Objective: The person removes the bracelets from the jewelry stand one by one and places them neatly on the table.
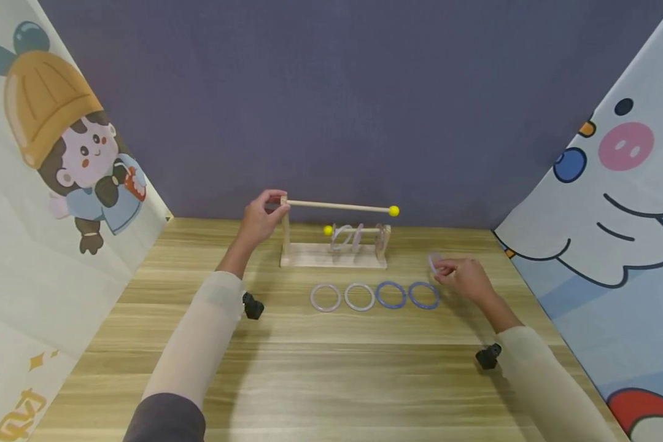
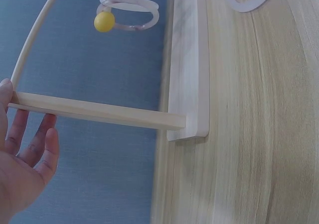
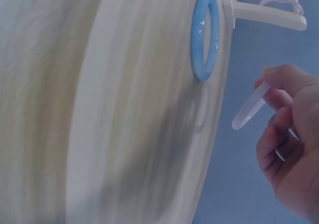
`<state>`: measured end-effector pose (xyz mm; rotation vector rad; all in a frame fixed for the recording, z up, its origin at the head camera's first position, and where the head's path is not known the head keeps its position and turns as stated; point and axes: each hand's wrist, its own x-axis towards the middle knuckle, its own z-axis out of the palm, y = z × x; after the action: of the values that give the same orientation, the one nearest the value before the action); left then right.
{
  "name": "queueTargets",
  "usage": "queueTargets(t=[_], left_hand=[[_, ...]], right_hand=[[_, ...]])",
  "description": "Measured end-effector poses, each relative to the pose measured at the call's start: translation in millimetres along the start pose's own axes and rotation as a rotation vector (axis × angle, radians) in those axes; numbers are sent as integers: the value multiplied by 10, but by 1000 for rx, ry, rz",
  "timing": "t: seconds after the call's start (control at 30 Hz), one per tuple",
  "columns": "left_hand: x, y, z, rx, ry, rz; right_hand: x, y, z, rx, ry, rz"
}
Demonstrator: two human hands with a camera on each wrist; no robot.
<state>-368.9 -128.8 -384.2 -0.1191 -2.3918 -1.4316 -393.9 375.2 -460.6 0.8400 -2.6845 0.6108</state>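
Note:
My left hand (image 1: 258, 219) holds the top of the left post (image 1: 286, 239) of a wooden stand, thumb in front and fingers behind in the left wrist view. From that post a long upper rod (image 1: 337, 205) runs right to a yellow ball tip (image 1: 394, 211). A shorter lower rod points left from the right post (image 1: 383, 245), with several pale rings (image 1: 358, 236) hanging on it. Right of the stand, my right hand (image 1: 466, 281) pinches a pale translucent ring (image 3: 249, 108) between thumb and fingers, tilted and above the table.
In front of the stand, a row of rings lies flat: a pinkish ring (image 1: 312, 299), a white ring (image 1: 346, 299), and two blue rings (image 1: 378, 298). The wood-grain table (image 1: 331, 380) meets a dark back wall (image 1: 331, 110); printed side panels stand left and right.

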Motion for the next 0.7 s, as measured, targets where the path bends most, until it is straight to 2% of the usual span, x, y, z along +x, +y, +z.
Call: queueTargets(t=[0.17,0.43,0.7], left_hand=[[-9,3,3,7,-6,2],[-20,-4,15,9,-5,-1],[-9,-9,2,-4,-8,-3]], right_hand=[[-73,55,-30,-34,-82,22],[-193,120,-57,-102,-122,-30],[-284,146,-64,-89,-196,42]])
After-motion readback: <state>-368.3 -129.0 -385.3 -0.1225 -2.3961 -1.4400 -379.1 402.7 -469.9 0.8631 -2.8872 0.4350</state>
